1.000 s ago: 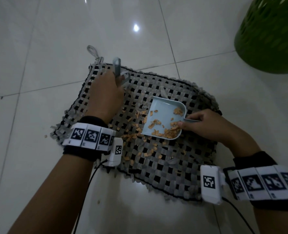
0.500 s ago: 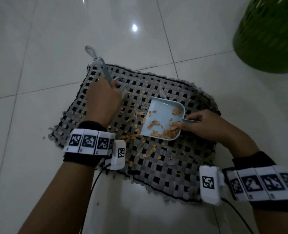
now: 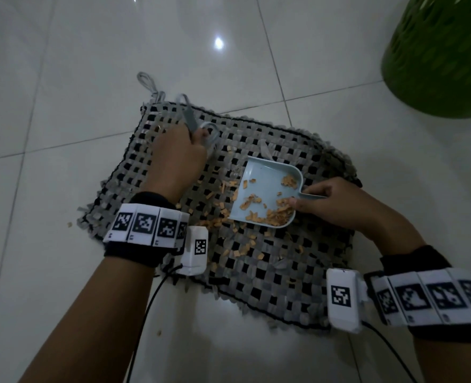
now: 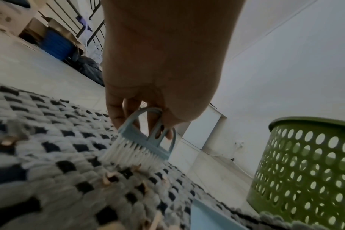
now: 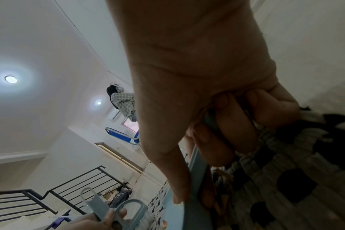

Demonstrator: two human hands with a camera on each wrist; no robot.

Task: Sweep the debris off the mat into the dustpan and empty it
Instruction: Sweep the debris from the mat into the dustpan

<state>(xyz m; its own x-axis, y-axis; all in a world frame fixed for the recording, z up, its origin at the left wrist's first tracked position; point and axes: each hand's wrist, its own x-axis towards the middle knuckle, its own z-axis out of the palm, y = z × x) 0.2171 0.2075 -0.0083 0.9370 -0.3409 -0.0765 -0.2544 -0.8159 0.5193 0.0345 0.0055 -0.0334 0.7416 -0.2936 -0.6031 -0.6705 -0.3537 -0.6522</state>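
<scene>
Glossy white tiled floor (image 3: 63, 78) – grey grout lines, ceiling-light glare. Green perforated basket (image 4: 309, 171) upright at far right. Black stair railing (image 5: 49, 199) at lower left of right wrist view. Checked garment (image 5: 123, 105) hanging high – 2 ceiling lights (image 5: 10, 78) lit. Blue crate (image 4: 56, 46) beside cardboard boxes (image 4: 33, 26).

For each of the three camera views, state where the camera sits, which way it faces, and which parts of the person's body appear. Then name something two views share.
Head: worn high, facing down at the mat; both forearms show.
Left wrist: low over the mat, facing along the left hand gripping the brush.
Right wrist: low, tilted upward, facing along the right hand holding the dustpan.
Shared: the green basket in head and left wrist views.
</scene>
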